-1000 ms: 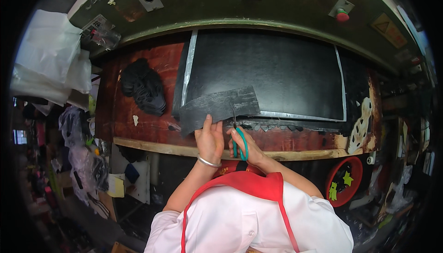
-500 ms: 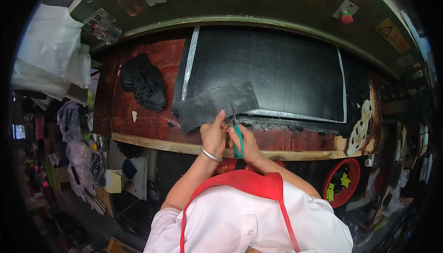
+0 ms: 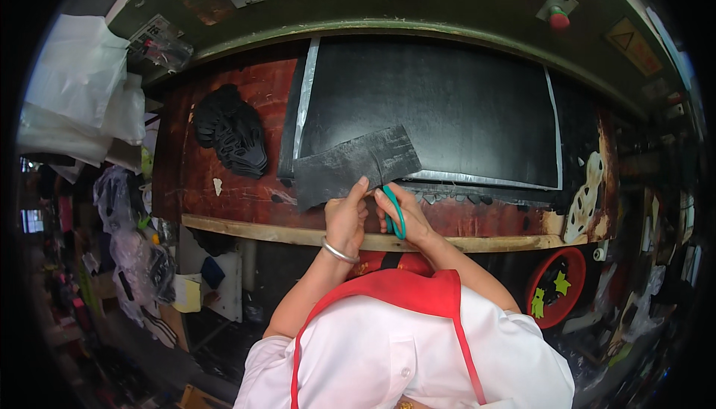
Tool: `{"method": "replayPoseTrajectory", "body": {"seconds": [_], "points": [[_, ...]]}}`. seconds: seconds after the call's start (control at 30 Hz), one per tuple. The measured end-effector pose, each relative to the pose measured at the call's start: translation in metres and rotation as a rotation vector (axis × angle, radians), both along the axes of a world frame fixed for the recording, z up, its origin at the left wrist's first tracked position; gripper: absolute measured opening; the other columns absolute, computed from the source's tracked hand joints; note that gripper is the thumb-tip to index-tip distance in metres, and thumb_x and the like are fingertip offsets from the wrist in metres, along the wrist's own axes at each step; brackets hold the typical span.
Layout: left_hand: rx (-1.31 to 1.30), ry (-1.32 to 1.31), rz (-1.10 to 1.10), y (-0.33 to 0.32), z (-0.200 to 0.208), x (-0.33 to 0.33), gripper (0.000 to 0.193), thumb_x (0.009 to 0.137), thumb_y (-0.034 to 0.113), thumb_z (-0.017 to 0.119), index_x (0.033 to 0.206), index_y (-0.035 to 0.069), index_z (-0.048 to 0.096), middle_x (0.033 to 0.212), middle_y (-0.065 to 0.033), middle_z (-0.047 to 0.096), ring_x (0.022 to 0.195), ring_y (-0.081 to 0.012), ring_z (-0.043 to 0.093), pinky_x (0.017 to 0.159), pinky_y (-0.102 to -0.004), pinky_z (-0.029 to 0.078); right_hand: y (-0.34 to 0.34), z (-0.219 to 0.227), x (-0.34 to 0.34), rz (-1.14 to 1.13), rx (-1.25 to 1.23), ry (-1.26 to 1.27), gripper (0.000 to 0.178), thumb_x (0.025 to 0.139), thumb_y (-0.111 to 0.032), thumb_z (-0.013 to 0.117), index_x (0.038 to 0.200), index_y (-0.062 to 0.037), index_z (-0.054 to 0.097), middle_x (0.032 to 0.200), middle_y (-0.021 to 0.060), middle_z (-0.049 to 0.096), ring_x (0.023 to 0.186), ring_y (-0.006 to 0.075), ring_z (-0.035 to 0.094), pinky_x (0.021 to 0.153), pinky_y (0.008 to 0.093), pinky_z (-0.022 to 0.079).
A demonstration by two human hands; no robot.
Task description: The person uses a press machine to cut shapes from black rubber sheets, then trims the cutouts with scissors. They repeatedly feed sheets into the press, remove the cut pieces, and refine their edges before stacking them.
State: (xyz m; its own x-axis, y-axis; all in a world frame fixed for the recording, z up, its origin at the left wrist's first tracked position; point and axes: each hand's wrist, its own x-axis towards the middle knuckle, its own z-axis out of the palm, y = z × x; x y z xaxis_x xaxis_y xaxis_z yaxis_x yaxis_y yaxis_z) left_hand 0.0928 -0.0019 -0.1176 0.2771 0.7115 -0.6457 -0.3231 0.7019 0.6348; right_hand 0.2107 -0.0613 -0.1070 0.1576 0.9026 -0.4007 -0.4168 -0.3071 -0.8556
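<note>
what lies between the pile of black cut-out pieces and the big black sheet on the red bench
In the head view, only bare red bench top separates the pile of black cut-out pieces from the big black sheet.

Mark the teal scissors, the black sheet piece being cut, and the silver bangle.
teal scissors (image 3: 394, 213), head view, on the handle loop.
black sheet piece (image 3: 350, 164), head view, mid-surface.
silver bangle (image 3: 339, 253), head view, band on left wrist.

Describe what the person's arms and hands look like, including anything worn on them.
Both forearms are bare. The left hand has a thin silver bangle around the wrist. The right hand shows no ring or band that I can make out. White short sleeves cover the upper arms, with red apron straps over the white shirt.
</note>
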Motion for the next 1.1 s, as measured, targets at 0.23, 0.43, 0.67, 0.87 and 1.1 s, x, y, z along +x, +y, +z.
{"method": "replayPoseTrajectory", "body": {"seconds": [0.23,0.43,0.67,0.87,1.1], "points": [[-0.049,-0.037,0.001,0.001,0.018,-0.001,0.015,0.088,0.02,0.069,0.085,0.007,0.062,0.076,0.0006,0.061,0.061,-0.0067,0.051,0.054,-0.0219,0.037,-0.001,0.008,0.001,0.006,-0.06,0.041,0.031,0.088,-0.033,0.068,0.082,-0.0057,0.056,0.057,-0.001,0.049,0.042,0.0082,0.045,0.038,0.0238,0.034],[-0.108,-0.122,-0.012,-0.007,0.033,0.0,0.016,0.089,0.021,0.068,0.087,0.007,0.061,0.077,0.0021,0.059,0.057,-0.0045,0.043,0.051,-0.0214,0.034,0.013,0.007,0.005,-0.068,-0.051,0.141,0.035,0.083,-0.032,0.074,0.074,-0.0068,0.051,0.06,0.0007,0.051,0.047,0.0089,0.047,0.04,0.0233,0.038],[-0.121,-0.089,0.045,-0.001,0.026,-0.006,0.017,0.086,0.022,0.072,0.085,0.008,0.062,0.077,0.0016,0.059,0.056,-0.0037,0.041,0.05,-0.0211,0.031,0.014,0.007,0.006,-0.032,-0.119,0.102,0.031,0.085,-0.03,0.072,0.076,-0.0054,0.056,0.063,0.0033,0.055,0.048,0.0098,0.051,0.04,0.0232,0.04],[-0.139,-0.082,0.031,-0.001,0.03,-0.011,0.017,0.087,0.022,0.07,0.086,0.008,0.06,0.074,0.0048,0.054,0.058,-0.0041,0.043,0.052,-0.0209,0.034,0.024,0.011,-0.002,-0.073,-0.115,0.128,0.036,0.082,-0.035,0.075,0.072,-0.0061,0.056,0.057,0.0014,0.052,0.04,0.0088,0.046,0.034,0.0235,0.036],[0.136,-0.059,0.018,-0.008,0.047,-0.025,0.005,0.09,0.012,0.065,0.09,0.011,0.06,0.08,0.0045,0.055,0.062,-0.0051,0.043,0.055,-0.0217,0.035,0.021,0.018,0.025,-0.116,-0.114,0.238,0.033,0.09,-0.035,0.065,0.087,-0.0022,0.06,0.056,0.0018,0.052,0.039,0.0089,0.047,0.034,0.0231,0.035]]}}
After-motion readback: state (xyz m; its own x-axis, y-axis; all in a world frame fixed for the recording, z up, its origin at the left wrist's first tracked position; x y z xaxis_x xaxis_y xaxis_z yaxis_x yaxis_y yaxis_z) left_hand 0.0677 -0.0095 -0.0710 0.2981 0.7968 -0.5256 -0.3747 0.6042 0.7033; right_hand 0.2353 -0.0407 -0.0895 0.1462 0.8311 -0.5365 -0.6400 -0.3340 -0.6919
